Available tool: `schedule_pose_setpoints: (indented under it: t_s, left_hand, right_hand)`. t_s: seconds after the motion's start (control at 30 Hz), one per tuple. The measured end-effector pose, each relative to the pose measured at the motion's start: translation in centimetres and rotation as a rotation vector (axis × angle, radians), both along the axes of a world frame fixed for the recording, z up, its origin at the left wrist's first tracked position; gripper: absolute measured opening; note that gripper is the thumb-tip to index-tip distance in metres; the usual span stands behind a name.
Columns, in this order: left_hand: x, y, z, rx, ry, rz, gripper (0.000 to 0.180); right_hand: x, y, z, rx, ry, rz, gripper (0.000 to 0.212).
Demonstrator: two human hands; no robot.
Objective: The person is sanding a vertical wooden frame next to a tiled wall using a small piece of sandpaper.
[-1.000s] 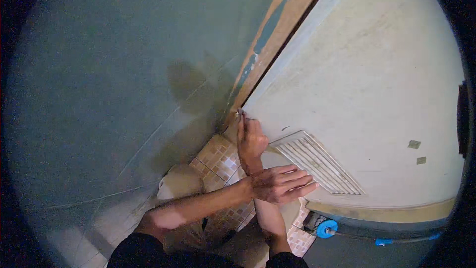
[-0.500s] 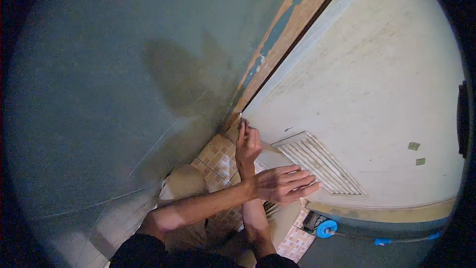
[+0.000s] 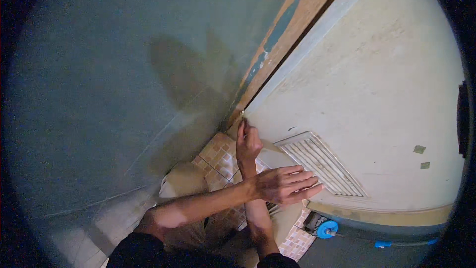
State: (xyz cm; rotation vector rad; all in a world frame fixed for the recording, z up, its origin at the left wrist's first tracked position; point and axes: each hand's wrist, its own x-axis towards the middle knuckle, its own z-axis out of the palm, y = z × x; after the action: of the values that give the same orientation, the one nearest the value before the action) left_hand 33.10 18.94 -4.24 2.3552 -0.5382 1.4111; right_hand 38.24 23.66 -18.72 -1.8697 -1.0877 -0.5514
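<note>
My left forearm crosses over my right one. My left hand [image 3: 285, 184] is open, its fingers stretched out against the white door [image 3: 367, 99] by the lower edge of the louvred vent [image 3: 325, 164]. Further off, my right hand [image 3: 249, 143] is closed in a pinch at the door's edge, low by the wooden frame [image 3: 277, 52]. A tiny pale, shiny spot [image 3: 242, 113] shows just past its fingertips. Whatever those fingers hold is too small and too shaded to make out.
A blue-grey wall [image 3: 89, 79] rises on the left, with a shadow on it. Small-patterned tiles [image 3: 218, 154] cover the floor. A blue round thing [image 3: 327, 229] sits at the lower right, near a thin rod [image 3: 406, 243] with blue tape. Two greenish patches [image 3: 420, 149] mark the door.
The whole view has shifted slightly. Both hands keep nearly the same pose, the right one still pinching at the door's edge and the left one flat against the door.
</note>
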Motion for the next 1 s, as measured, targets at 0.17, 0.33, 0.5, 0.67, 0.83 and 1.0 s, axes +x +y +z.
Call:
schedule_pose_setpoints:
  t_s: [0.17, 0.33, 0.5, 0.67, 0.83, 1.0]
  left_hand:
    - [-0.3, 0.2, -0.4, 0.001, 0.032, 0.002, 0.035]
    - [0.1, -0.2, -0.1, -0.006, 0.033, -0.029, 0.037]
    - [0.5, -0.3, -0.9, -0.031, 0.024, -0.044, 0.037]
    - [0.1, -0.2, -0.4, -0.013, 0.014, -0.053, 0.037]
    - [0.2, -0.2, -0.3, -0.015, -0.003, -0.057, 0.043]
    - [0.0, -0.2, -0.1, -0.022, -0.031, -0.057, 0.049]
  right_hand:
    - [-0.5, 1.3, 2.7, 0.094, 0.007, -0.018, 0.017]
    - [0.3, 0.3, -0.6, 0.070, -0.009, -0.063, 0.013]
    - [-0.4, 0.3, 0.9, -0.139, 0.028, -0.109, 0.016]
    - [-0.8, 0.6, 3.0, -0.217, 0.028, -0.130, 0.021]
    - [0.1, 0.4, 1.5, -0.337, -0.125, -0.105, 0.018]
    - [0.1, 0.4, 1.9, -0.275, -0.094, -0.026, 0.017]
